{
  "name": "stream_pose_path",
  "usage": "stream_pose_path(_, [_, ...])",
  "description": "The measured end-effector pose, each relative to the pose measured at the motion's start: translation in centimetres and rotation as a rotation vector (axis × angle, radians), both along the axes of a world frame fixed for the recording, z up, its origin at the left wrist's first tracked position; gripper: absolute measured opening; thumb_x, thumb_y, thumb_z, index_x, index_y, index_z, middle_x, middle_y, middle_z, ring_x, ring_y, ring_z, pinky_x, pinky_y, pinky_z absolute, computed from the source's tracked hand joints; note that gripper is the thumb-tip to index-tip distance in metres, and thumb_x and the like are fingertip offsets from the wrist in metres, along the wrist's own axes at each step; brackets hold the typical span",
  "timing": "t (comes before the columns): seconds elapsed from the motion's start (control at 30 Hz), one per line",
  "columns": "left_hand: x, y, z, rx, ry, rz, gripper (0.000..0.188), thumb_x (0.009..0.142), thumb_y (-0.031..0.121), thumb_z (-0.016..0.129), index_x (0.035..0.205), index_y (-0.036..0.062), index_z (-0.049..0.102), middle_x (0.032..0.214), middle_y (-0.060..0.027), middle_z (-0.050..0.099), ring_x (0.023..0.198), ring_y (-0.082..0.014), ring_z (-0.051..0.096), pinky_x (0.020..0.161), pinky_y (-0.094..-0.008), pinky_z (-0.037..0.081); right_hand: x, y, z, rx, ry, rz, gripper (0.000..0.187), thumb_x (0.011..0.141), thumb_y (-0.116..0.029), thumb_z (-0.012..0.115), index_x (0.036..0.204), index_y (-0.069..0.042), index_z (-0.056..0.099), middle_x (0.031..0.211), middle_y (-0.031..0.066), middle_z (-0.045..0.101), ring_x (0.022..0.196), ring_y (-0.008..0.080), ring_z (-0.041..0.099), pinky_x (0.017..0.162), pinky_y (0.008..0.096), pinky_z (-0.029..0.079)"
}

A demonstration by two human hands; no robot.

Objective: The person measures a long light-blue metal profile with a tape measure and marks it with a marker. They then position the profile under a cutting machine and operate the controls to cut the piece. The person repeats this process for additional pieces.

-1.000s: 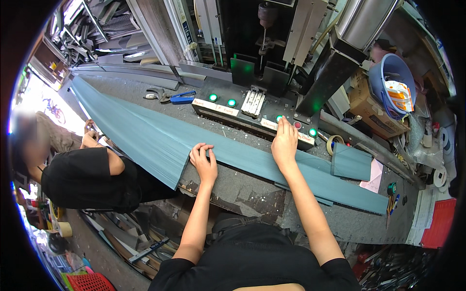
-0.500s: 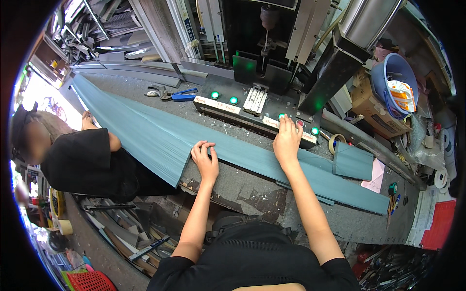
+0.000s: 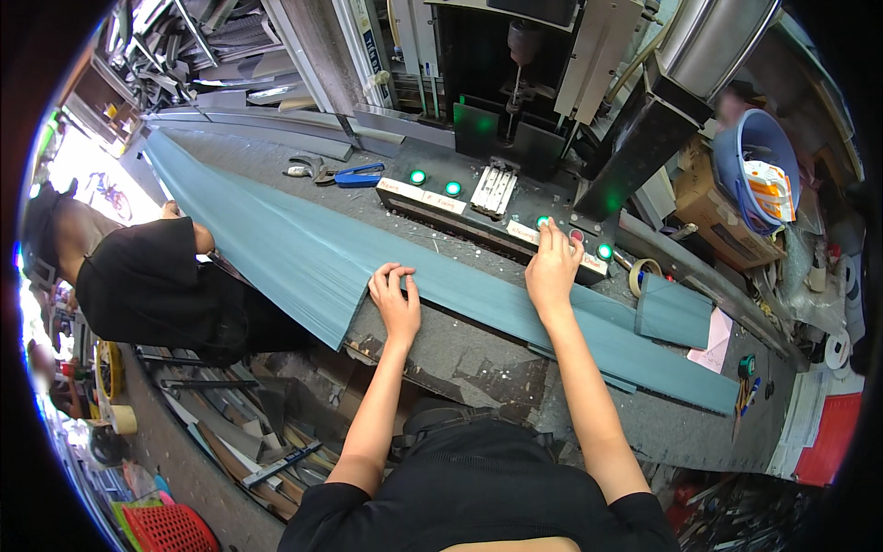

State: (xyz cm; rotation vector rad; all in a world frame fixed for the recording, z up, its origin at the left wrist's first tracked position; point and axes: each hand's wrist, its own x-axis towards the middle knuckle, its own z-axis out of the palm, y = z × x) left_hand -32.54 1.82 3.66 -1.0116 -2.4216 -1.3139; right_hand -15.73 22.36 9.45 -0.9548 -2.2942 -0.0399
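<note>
Long blue-green slats [image 3: 441, 276] lie across the bench in a wide overlapping stack, fanning out toward the left. My left hand [image 3: 397, 304] rests at the near edge of the slats, fingers apart and slightly bent over them. Beyond the slats, my right hand [image 3: 553, 271] reaches across to a black control box [image 3: 437, 204]. Its stretched fingertips touch or hover at a green lit button [image 3: 544, 223], partly covering it; whether the button is pressed I cannot tell. A red button [image 3: 577, 235] and another green lit button [image 3: 604, 251] are just right of those fingers.
Behind the box stands a machine with a vertical spindle [image 3: 515, 83]. A co-worker [image 3: 175, 285] in black is at the slats' left end. Pliers with blue handles [image 3: 359, 175], a tape roll [image 3: 646, 274] and a short blue-green piece [image 3: 674, 311] lie on the bench.
The view has shifted slightly, so the bench sits a little lower and farther right in it. Both my hands keep their places on the slats and at the button.
</note>
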Motion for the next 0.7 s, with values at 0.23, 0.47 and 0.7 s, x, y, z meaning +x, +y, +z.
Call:
stream_pose_path(0.23, [0.07, 0.03, 0.05, -0.006, 0.001, -0.001, 0.013, 0.091, 0.011, 0.058, 0.102, 0.0086, 0.063, 0.119, -0.0120, 0.052, 0.118, -0.0334, 0.044, 0.103, -0.0466, 0.033, 0.05, 0.07, 0.05, -0.005, 0.006, 0.006, 0.048, 0.073, 0.007, 0.058, 0.121, 0.003, 0.059, 0.129, 0.0157, 0.060, 0.114, 0.0273, 0.057, 0.105, 0.0456, 0.033])
stream_pose_path(0.47, [0.06, 0.04, 0.01, -0.002, 0.012, 0.006, 0.013, 0.091, 0.012, 0.059, 0.102, 0.0088, 0.063, 0.119, -0.0117, 0.053, 0.117, -0.0330, 0.045, 0.102, -0.0458, 0.034, 0.09, 0.23, -0.18, -0.001, 0.027, 0.009, 0.048, 0.072, 0.008, 0.058, 0.120, 0.003, 0.060, 0.128, 0.0153, 0.061, 0.114, 0.0267, 0.056, 0.104, 0.0447, 0.033])
stream_pose_path(0.7, [0.04, 0.04, -0.01, -0.002, 0.010, 0.006, 0.013, 0.090, 0.012, 0.059, 0.102, 0.0088, 0.064, 0.119, -0.0116, 0.053, 0.116, -0.0331, 0.045, 0.102, -0.0460, 0.034, 0.10, 0.22, -0.17, -0.016, 0.037, 0.008, 0.049, 0.072, 0.008, 0.058, 0.121, 0.003, 0.060, 0.128, 0.0147, 0.061, 0.115, 0.0263, 0.056, 0.103, 0.0441, 0.034])
